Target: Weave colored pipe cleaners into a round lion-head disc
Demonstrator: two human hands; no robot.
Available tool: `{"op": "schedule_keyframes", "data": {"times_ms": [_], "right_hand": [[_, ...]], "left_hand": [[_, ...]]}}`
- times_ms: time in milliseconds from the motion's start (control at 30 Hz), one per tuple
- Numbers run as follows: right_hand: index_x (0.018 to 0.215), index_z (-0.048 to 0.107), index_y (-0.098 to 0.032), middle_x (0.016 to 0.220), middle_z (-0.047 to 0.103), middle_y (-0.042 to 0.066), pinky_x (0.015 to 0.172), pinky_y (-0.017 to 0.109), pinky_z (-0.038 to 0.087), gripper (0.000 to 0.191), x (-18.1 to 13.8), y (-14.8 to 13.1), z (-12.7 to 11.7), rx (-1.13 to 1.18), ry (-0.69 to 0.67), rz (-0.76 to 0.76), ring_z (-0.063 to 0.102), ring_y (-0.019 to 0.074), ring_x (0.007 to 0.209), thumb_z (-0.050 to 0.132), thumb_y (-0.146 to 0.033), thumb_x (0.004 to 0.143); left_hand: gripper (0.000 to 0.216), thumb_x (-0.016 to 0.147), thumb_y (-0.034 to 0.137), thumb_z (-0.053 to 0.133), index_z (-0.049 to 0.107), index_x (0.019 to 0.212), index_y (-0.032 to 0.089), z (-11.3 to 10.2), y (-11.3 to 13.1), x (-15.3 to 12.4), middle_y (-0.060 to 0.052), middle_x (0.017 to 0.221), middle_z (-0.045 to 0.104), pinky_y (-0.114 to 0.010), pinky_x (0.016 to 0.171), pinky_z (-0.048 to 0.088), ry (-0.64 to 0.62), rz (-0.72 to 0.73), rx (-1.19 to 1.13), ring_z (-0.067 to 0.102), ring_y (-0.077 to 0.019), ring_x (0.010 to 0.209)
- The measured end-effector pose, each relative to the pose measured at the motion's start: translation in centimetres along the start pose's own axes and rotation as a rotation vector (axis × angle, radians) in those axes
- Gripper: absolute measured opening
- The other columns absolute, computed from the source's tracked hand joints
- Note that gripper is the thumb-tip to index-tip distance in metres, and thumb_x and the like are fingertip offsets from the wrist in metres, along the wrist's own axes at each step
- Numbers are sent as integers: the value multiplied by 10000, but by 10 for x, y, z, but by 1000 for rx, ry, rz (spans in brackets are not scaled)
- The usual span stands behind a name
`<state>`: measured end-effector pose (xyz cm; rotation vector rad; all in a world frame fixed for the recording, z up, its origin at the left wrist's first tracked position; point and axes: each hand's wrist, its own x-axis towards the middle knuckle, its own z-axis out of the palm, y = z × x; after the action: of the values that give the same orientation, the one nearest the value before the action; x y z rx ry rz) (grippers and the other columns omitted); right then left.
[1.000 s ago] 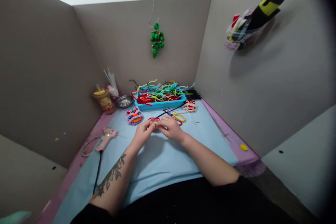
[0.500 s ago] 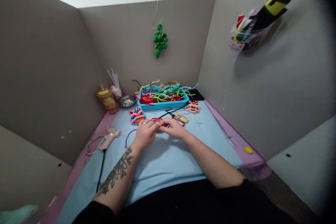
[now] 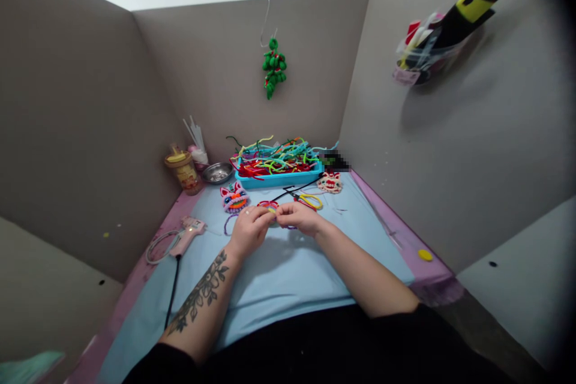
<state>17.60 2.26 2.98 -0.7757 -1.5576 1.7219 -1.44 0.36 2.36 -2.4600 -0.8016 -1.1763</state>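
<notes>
Close together over the middle of the blue cloth, my left hand (image 3: pixel 251 230) and my right hand (image 3: pixel 299 218) pinch a small pipe-cleaner piece (image 3: pixel 269 204) with red and yellow parts. Fingers cover most of it. A purple pipe cleaner (image 3: pixel 227 225) curves out left of my left hand, and a bit of purple shows under my right fingers. Just beyond my left hand sits a lavender pipe-cleaner animal head (image 3: pixel 234 198) with an orange and green mouth. Scissors (image 3: pixel 311 200) with yellow and red handles lie beyond my right hand. A cream and red animal head (image 3: pixel 330 183) lies farther right.
A blue tray (image 3: pixel 281 181) heaped with pipe cleaners stands at the back. To its left are a metal bowl (image 3: pixel 218 173) and a lidded cup (image 3: pixel 183 175). A pink glue gun (image 3: pixel 188 236) with a cord lies left. Grey partitions (image 3: pixel 310 84) enclose the table.
My right hand has shifted slightly right, its fingers now a little apart from my left. The purple pipe cleaner has drawn in toward my left hand, and purple now shows below my right fingers.
</notes>
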Motion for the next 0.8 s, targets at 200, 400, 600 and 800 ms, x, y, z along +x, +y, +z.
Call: {"op": "schedule_keyframes", "data": {"times_ms": [200,400,600,800], "right_hand": [[662,570,-128,514,529,-49,482,212,228,296,0,0,-1,18,-5,44,367,47,453,741,-348,564],[659,567,-134,536,505,-63,505,207,269,286,-1,1,-3,-143,9,6,380,54,498,723,-365,596],[668,578,-143,611,551,-27,562,212,341,159,2,6,-2,-636,129,-217,470,94,582,633,-279,731],[785,617,-159,764,629,59,696,272,358,99,2,7,10,-1355,227,-633,532,163,766,552,-214,835]], "left_hand": [[253,885,191,442,659,1003,244,-3,-1,-2,-55,862,687,-291,706,420,-77,-4,96,589,-152,771],[236,886,226,444,677,922,226,-7,7,5,-64,875,686,-293,690,397,-162,-56,170,565,-157,745],[212,866,241,465,658,790,195,-8,15,12,-65,772,647,-284,646,369,-295,-264,73,543,-168,716],[239,813,295,483,563,626,169,-5,8,13,-14,630,557,-260,569,330,-450,-702,-210,488,-151,610]]}}
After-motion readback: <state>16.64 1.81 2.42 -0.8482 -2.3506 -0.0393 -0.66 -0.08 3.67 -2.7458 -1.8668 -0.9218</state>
